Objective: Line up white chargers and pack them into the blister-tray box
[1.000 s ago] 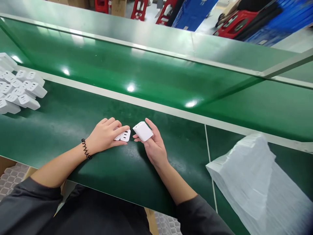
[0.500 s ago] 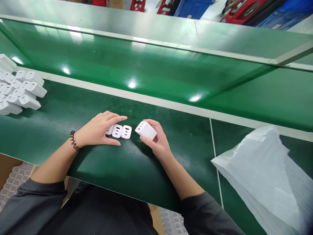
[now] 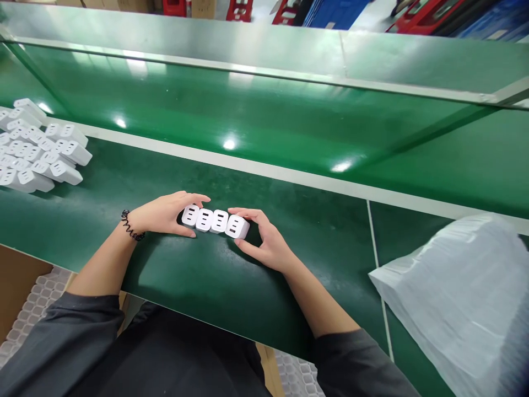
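On bench (image 3: 185, 275), half-open L hand (image 3: 167, 214) cups chgrs (image 3: 190, 215), R hand (image 3: 266, 240) pinches end one (image 3: 236, 226).

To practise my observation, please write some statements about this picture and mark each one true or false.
1. Four chargers form a row between the left hand and the right hand. True.
2. The right hand holds the rightmost charger. True.
3. Every charger in the row has its wide slot on the far side. False: the rightmost one has it on the near side.
4. The bracelet is on the right wrist. False: it is on the left.
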A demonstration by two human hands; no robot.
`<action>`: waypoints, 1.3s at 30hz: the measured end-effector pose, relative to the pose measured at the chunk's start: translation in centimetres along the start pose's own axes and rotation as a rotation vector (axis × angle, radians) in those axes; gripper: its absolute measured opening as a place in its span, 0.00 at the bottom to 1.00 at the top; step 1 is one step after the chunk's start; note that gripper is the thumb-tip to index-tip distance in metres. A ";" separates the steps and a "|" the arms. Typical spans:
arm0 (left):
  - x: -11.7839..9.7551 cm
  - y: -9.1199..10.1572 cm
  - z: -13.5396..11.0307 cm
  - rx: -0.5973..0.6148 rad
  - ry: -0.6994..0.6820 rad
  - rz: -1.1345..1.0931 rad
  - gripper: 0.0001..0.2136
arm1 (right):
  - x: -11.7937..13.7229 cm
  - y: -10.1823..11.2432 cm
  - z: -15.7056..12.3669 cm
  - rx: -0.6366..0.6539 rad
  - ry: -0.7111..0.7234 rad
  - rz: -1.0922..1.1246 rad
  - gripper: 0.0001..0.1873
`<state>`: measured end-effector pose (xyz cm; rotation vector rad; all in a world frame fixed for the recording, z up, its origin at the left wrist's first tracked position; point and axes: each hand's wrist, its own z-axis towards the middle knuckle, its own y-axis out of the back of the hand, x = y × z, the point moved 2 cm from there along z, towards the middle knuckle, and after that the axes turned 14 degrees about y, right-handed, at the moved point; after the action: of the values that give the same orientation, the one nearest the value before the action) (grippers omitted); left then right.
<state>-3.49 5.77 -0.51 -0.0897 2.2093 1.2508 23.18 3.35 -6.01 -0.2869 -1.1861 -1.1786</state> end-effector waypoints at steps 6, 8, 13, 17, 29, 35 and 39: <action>-0.2 -0.1 0.2 -0.011 -0.020 0.044 0.31 | -0.1 -0.1 0.2 -0.036 0.051 -0.124 0.22; -0.2 -0.3 0.3 -0.029 -0.036 0.061 0.30 | 0.0 -0.1 0.2 -0.038 0.033 -0.120 0.23; -0.2 -0.5 0.3 -0.073 -0.077 0.095 0.28 | 0.1 -0.2 0.2 -0.030 -0.050 -0.106 0.27; -0.4 -0.8 0.4 -0.088 -0.085 0.117 0.27 | 0.2 -0.4 0.1 -0.012 -0.047 -0.112 0.27; -0.7 -1.1 0.6 -0.074 -0.091 0.113 0.30 | 1.0 1.4 0.0 -0.048 -0.109 -0.294 0.32; -0.8 -1.4 0.6 -0.099 -0.120 0.134 0.29 | 2.1 2.4 0.2 0.175 0.055 -0.166 0.19; -1.6 -1.9 0.6 -0.208 -0.193 0.110 0.33 | 2.6 3.1 0.2 0.333 0.080 -0.054 0.22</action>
<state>-1.30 4.87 -1.35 0.0701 1.9378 1.4824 25.35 3.32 -2.61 0.0434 -1.3027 -1.0085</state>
